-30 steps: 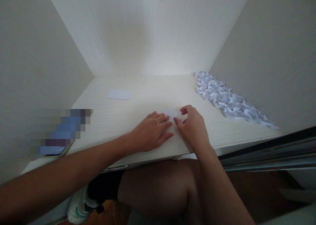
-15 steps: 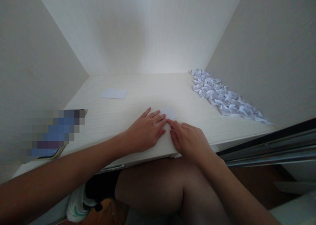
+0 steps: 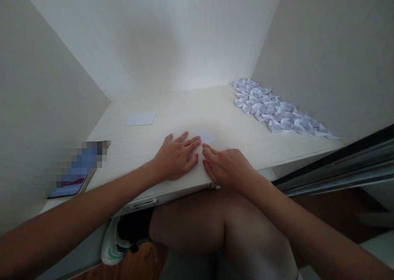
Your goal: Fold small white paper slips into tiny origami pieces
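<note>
A small white piece of paper (image 3: 207, 137) lies on the white desktop just beyond my fingertips, its near part hidden by my hands. My left hand (image 3: 177, 157) rests flat with fingers spread, its fingertips at the paper's left edge. To the right, my right hand (image 3: 226, 165) has its fingers curled inward, with the index fingertip low at the paper's near edge. Between its thumb and index finger I see nothing held; the inside of the palm is hidden.
A white paper card (image 3: 140, 119) lies at the back left. Many folded white paper pieces (image 3: 271, 108) sit in rows along the right wall. A phone (image 3: 76, 175), partly blurred out, lies at the left. A drawer handle (image 3: 146, 203) shows on the desk front, above my crossed legs.
The camera view has tilted and shifted slightly. My right index fingertip has drawn back from the left fingertips, leaving a small gap. My left fingers look more spread.
</note>
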`<action>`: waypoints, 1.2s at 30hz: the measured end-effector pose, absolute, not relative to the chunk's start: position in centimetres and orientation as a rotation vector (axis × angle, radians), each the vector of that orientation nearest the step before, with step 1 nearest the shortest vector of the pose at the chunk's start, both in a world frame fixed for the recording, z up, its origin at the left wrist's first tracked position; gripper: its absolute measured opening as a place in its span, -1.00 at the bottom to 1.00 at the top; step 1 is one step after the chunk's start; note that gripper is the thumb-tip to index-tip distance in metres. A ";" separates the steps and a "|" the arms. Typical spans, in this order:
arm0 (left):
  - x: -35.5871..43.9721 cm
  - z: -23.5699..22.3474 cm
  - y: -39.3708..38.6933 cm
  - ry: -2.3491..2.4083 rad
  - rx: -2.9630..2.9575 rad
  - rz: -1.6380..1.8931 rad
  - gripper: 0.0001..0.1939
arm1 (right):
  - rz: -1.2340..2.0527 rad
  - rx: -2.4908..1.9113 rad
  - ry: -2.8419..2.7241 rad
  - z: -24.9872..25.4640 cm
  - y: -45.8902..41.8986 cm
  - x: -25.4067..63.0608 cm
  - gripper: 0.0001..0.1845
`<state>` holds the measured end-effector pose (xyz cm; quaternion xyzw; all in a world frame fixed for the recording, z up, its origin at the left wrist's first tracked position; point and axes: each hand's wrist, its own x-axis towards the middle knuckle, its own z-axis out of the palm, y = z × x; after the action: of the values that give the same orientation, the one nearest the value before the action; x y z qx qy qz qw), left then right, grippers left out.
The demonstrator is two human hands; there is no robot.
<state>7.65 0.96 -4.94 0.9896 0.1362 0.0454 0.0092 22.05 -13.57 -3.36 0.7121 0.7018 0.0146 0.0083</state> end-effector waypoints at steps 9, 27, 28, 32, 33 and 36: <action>8.3 -5.3 4.0 0.508 2.975 0.083 -0.46 | 0.116 2.233 2.225 -3.3 -13.8 22.0 -0.62; 8.7 -6.5 5.2 0.562 2.958 0.315 -0.50 | -0.054 2.612 2.145 -4.4 -16.7 23.3 -0.65; 8.6 -6.5 5.2 0.548 2.955 0.350 -0.50 | -0.038 2.667 2.133 -4.6 -16.5 23.5 -0.63; 8.4 -6.4 5.3 0.508 2.943 0.477 -0.52 | 0.036 2.810 2.143 -4.8 -15.0 24.1 -0.51; 8.4 -6.4 5.3 0.507 2.937 0.502 -0.52 | 0.051 2.798 2.134 -4.7 -14.6 24.1 -0.50; 8.4 -6.5 5.5 0.532 2.909 0.564 -0.52 | 0.079 2.726 2.067 -4.2 -13.8 23.7 -0.57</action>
<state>8.36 5.51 -6.51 0.9642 0.1762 0.1871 0.0657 23.69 -13.81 -4.23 0.7888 0.5981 0.0228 -0.1394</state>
